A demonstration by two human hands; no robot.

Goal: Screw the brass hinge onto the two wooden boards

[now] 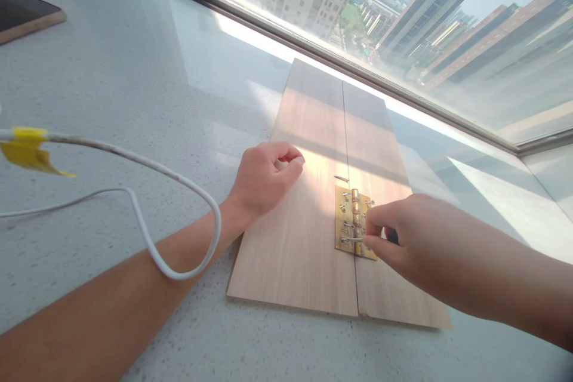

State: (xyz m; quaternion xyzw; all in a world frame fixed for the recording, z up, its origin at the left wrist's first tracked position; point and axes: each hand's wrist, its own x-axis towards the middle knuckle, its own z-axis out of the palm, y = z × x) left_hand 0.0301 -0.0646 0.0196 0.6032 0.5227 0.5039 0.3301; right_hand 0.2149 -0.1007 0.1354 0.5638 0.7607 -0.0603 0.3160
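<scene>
Two pale wooden boards lie side by side with a thin seam between them. A brass hinge sits across the seam, with several screws standing in its holes. One loose screw rests just above the hinge. My right hand is closed around a small screwdriver; its metal shaft points left to a screw at the hinge's lower left, and its dark handle is mostly hidden in the fingers. My left hand rests at the left board's edge, thumb and fingertips pinched together; whether anything is between them is hidden.
A white cable with a yellow tag loops in front of my left forearm. A phone lies at the far left of the speckled white countertop. Behind the boards runs a window frame, with tall buildings outside.
</scene>
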